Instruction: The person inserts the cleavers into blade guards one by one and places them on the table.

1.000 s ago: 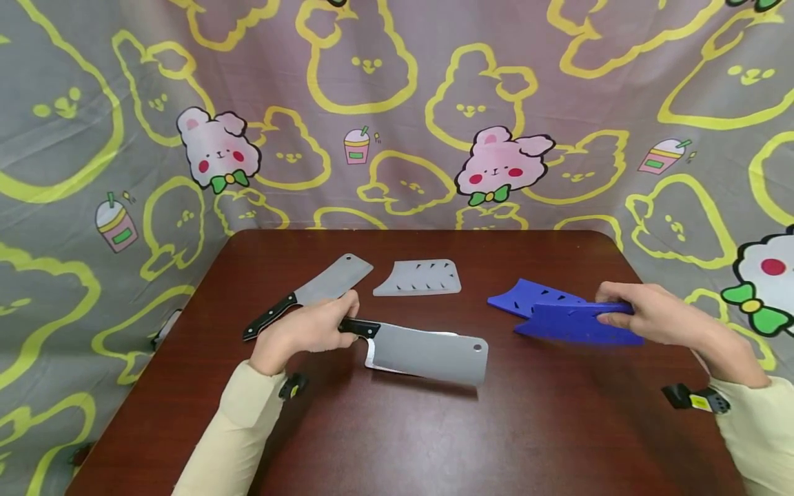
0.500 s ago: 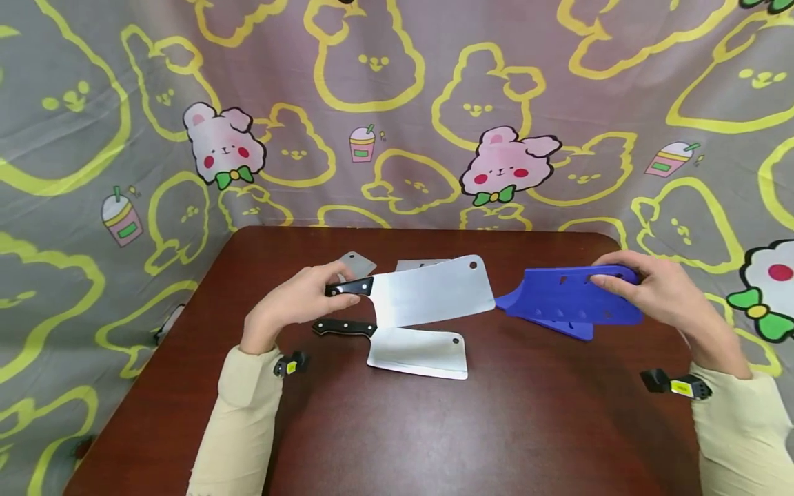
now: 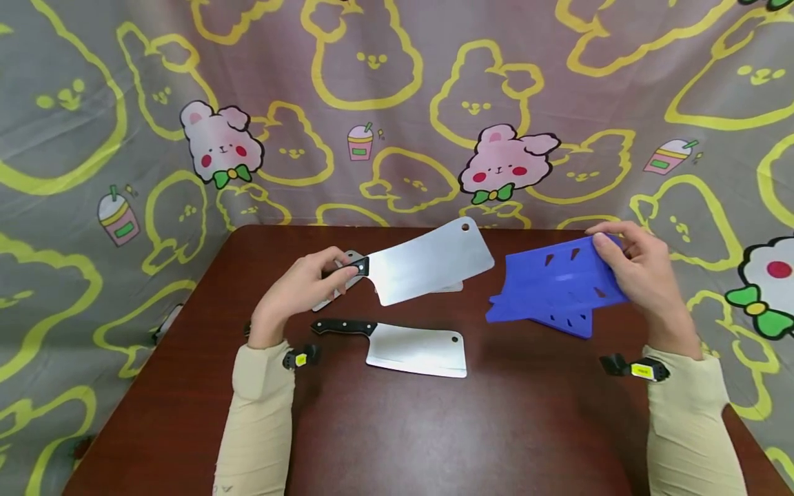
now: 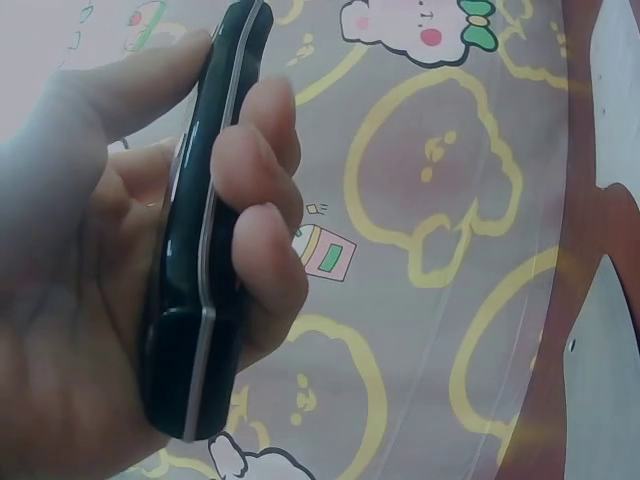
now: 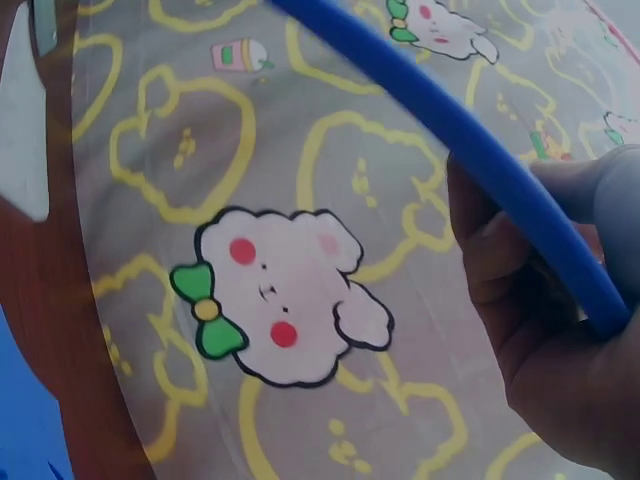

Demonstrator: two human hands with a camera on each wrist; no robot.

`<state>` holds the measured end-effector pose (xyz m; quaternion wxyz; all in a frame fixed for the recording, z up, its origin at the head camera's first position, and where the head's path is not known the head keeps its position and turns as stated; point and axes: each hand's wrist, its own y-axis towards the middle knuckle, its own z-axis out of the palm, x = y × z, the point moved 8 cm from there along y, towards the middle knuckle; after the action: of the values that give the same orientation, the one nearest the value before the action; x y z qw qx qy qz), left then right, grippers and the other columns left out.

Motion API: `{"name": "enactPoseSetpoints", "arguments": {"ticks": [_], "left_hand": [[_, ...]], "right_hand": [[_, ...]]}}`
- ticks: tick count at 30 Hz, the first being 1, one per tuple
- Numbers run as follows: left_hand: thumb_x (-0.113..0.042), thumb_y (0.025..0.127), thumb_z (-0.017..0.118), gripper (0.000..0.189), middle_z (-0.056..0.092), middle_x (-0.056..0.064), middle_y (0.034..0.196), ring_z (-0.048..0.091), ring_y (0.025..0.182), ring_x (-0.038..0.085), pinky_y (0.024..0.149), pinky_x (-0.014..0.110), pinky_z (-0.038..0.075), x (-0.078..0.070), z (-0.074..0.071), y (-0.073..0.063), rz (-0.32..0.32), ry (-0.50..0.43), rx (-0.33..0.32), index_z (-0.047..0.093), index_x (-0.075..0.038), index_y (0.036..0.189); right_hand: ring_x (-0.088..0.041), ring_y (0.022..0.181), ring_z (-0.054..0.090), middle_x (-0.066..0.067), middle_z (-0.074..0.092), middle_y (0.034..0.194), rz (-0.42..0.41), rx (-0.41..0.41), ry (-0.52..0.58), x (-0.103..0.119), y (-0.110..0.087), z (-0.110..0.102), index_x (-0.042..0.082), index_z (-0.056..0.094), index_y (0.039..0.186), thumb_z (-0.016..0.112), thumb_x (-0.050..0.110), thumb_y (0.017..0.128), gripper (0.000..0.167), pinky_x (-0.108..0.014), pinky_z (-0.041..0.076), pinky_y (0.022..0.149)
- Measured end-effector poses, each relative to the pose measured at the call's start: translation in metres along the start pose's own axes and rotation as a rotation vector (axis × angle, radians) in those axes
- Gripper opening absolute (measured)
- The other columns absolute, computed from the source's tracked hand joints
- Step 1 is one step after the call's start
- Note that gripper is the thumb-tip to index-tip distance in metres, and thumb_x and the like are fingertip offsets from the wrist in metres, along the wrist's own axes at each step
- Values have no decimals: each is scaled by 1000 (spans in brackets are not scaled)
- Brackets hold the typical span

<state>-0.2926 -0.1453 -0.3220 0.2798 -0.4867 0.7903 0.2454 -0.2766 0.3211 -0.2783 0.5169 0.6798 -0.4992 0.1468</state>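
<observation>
My left hand [image 3: 298, 293] grips a cleaver [image 3: 431, 265] by its black handle, the broad blade raised over the table and tipped up to the right. The left wrist view shows my fingers curled round that handle [image 4: 190, 240]. Between thumb and fingers, my right hand [image 3: 648, 275] pinches one end of a blue blade guard [image 3: 552, 279] with slots, facing the cleaver's tip across a small gap. Seen edge-on in the right wrist view, the guard [image 5: 450, 140] is a curved blue strip. A second blue blade guard [image 3: 573, 327] lies below it, partly hidden.
Another cleaver [image 3: 418, 350] with a black handle lies flat in front of the raised one. Behind my left hand a third cleaver [image 3: 327, 302] is mostly covered. A whitish blade guard [image 3: 451, 287] peeks out under the raised blade. A patterned curtain [image 3: 397, 103] surrounds the brown table [image 3: 465, 441].
My left hand has lifted the cleaver up off the one beneath and tilted its tip upward. My right hand has raised the blue guard and turned its broad face toward the head camera.
</observation>
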Motion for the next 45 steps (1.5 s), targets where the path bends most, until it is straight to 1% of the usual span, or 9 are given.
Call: {"name": "enactPoseSetpoints", "arguments": {"ticks": [3, 6, 8, 11, 16, 26, 31, 37, 45], "left_hand": [[-31, 100, 57, 18, 66, 2, 78, 63, 68, 20, 60, 34, 49, -1, -1, 2, 7, 1, -23, 59, -16, 110], [-31, 100, 57, 19, 66, 2, 77, 62, 67, 18, 60, 33, 49, -2, -1, 3, 18, -5, -35, 59, -16, 110], [-31, 99, 58, 20, 66, 2, 77, 62, 67, 18, 61, 33, 49, -3, -1, 3, 22, -18, -38, 59, -16, 111], [-31, 99, 58, 20, 67, 4, 78, 61, 67, 20, 62, 33, 50, -2, -1, 4, 24, -42, -42, 59, -15, 112], [-31, 99, 58, 22, 67, 5, 81, 60, 67, 21, 63, 33, 51, 2, -1, 2, 14, -64, -51, 59, -14, 113], [-31, 99, 59, 22, 67, 6, 81, 60, 67, 22, 62, 33, 51, 4, 0, 4, 11, -79, -57, 59, -14, 114], [-29, 99, 59, 23, 67, 8, 82, 59, 66, 21, 62, 32, 50, 7, -3, 3, -5, -81, -71, 59, -12, 115], [-28, 99, 60, 24, 67, 9, 83, 59, 66, 21, 63, 31, 50, 7, -3, 3, -13, -80, -72, 59, -11, 116], [-32, 98, 60, 24, 66, 7, 80, 59, 65, 24, 56, 29, 48, 6, -5, 1, 4, -93, -77, 62, -15, 115]], "right_hand": [[-3, 46, 55, 9, 60, 62, -1, -19, 245, -1, 1, 6, -4, 66, 110, 60, 3, 95, 18, -17, 42, 44], [-5, 54, 63, 4, 69, 73, -18, -33, 465, -1, 3, 11, -10, 64, 110, 58, 0, 95, 18, -16, 48, 48], [-5, 59, 66, 2, 71, 77, -33, -42, 538, 0, 4, 13, -9, 64, 109, 57, 0, 95, 18, -17, 49, 50], [-6, 60, 65, 0, 71, 81, -48, -45, 585, 2, 5, 16, -9, 65, 108, 57, -2, 95, 17, -16, 49, 51], [-6, 61, 63, 0, 72, 85, -44, -37, 611, 4, 5, 20, -7, 66, 108, 56, -3, 95, 17, -16, 48, 52], [-7, 60, 66, -1, 71, 80, -35, -54, 587, 2, 4, 19, -6, 66, 109, 56, 0, 96, 17, -17, 51, 51], [-9, 62, 68, -2, 72, 82, -35, -49, 605, 3, 5, 20, -7, 65, 109, 55, 0, 96, 17, -18, 51, 51], [-8, 57, 64, -2, 70, 78, -50, -33, 619, 7, 7, 23, -8, 64, 110, 55, -2, 96, 18, -18, 50, 49], [-8, 61, 68, 0, 72, 81, -26, -42, 553, 7, 6, 27, -9, 62, 111, 56, 3, 97, 20, -18, 52, 51]]}}
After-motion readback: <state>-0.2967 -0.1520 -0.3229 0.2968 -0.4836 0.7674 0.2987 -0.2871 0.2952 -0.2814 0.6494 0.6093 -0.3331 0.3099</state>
